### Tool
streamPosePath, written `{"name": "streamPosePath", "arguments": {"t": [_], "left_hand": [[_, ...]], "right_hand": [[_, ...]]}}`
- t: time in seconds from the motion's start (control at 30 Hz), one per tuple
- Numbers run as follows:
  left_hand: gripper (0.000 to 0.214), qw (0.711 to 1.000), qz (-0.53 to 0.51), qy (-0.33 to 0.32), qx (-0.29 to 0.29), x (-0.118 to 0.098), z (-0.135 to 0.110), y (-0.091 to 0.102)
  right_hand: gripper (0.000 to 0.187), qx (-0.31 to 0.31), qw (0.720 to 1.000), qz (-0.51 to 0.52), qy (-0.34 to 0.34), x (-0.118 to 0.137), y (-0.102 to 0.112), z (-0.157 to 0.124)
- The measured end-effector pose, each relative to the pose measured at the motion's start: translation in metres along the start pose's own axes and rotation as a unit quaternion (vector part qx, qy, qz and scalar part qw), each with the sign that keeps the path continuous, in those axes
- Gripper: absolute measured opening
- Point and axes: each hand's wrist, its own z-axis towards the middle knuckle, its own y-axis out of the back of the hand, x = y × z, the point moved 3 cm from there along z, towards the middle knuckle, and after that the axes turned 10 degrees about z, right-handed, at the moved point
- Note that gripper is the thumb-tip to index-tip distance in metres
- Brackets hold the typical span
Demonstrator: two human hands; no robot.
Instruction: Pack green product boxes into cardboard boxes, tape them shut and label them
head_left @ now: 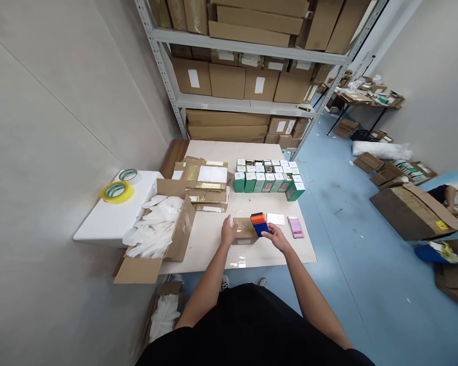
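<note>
A small cardboard box [245, 241] lies on the table in front of me, with shiny clear tape across its top. My left hand [228, 233] is at the box's left side, fingers extended, thumb apart. Over the box's right end, my right hand [275, 238] grips a blue-and-orange tape dispenser [260, 226], held tilted. Its underside is hidden from me. Just beyond and right of that hand lie a white sheet [275, 219] and a blurred pinkish stack [295, 227].
Green-and-white boxes [259, 182] stand in rows at the table's back right. Flattened cardboard [204, 195] is stacked at left, beside an open carton [183, 229] of white paper. Tape rolls [117, 192] rest on a white surface. Shelving [244, 104] rises behind; another person's arm [451, 195] shows far right.
</note>
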Motion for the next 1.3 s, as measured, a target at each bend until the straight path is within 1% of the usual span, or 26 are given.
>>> {"name": "streamPosePath", "arguments": {"t": [0.03,0.07,0.13,0.2,0.23,0.3,0.37,0.47,0.53,0.57,0.63,0.7,0.77,0.87,0.97,1.03,1.1,1.23,1.3], "left_hand": [[0.064,1.0,-0.01,-0.022,-0.016,-0.012,-0.001,0.009],[0.058,0.999,-0.03,-0.041,-0.008,-0.026,-0.003,0.018],[0.05,0.992,-0.077,-0.095,0.035,-0.058,-0.006,0.035],[0.048,0.977,-0.106,-0.166,0.083,-0.091,-0.01,0.051],[0.05,0.97,-0.114,-0.188,0.107,-0.104,-0.013,0.058],[0.051,0.962,-0.103,-0.208,0.144,-0.122,-0.017,0.07],[0.049,0.961,-0.082,-0.21,0.163,-0.131,-0.02,0.078],[0.04,0.959,-0.073,-0.205,0.179,-0.133,-0.027,0.083],[0.036,0.961,-0.074,-0.201,0.175,-0.132,-0.032,0.085],[0.034,0.963,-0.072,-0.201,0.164,-0.132,-0.034,0.085],[0.03,0.969,-0.063,-0.205,0.123,-0.133,-0.038,0.087],[0.027,0.972,-0.049,-0.217,0.078,-0.136,-0.041,0.089],[0.026,0.972,-0.032,-0.225,0.051,-0.138,-0.043,0.089],[0.026,0.973,-0.022,-0.223,0.053,-0.139,-0.043,0.087],[0.025,0.977,-0.047,-0.201,0.062,-0.135,-0.041,0.083],[0.026,0.98,-0.055,-0.182,0.058,-0.131,-0.04,0.079],[0.025,0.983,-0.047,-0.17,0.041,-0.128,-0.039,0.075],[0.023,0.987,-0.032,-0.154,-0.017,-0.119,-0.04,0.066],[0.024,0.988,-0.029,-0.144,-0.049,-0.112,-0.037,0.067]], "right_hand": [[0.045,0.002,1.0,-0.007,0.004,0.002,0.001,-0.001],[0.045,0.006,1.0,-0.013,0.007,0.004,0.001,-0.003],[0.042,0.019,0.999,-0.027,0.015,0.009,-0.001,-0.005],[0.04,0.033,0.998,-0.047,0.023,0.014,-0.002,-0.007],[0.04,0.039,0.997,-0.057,0.027,0.017,-0.003,-0.007],[0.041,0.048,0.995,-0.075,0.034,0.021,-0.005,-0.008],[0.04,0.055,0.994,-0.089,0.039,0.023,-0.006,-0.009],[0.037,0.064,0.992,-0.099,0.045,0.024,-0.006,-0.011],[0.037,0.074,0.991,-0.098,0.047,0.023,-0.006,-0.012],[0.037,0.079,0.991,-0.099,0.047,0.023,-0.006,-0.012],[0.038,0.081,0.99,-0.102,0.048,0.022,-0.006,-0.013],[0.04,0.068,0.991,-0.099,0.051,0.021,-0.007,-0.012],[0.042,0.039,0.994,-0.09,0.056,0.021,-0.009,-0.011],[0.044,-0.011,0.993,-0.095,0.063,0.022,-0.01,-0.008],[0.044,-0.044,0.99,-0.115,0.063,0.026,-0.01,-0.008],[0.045,-0.053,0.988,-0.128,0.062,0.03,-0.01,-0.009],[0.045,-0.057,0.987,-0.139,0.06,0.034,-0.009,-0.01],[0.047,-0.059,0.98,-0.177,0.066,0.047,-0.007,-0.007],[0.047,-0.06,0.973,-0.209,0.072,0.052,-0.002,-0.004]]}}
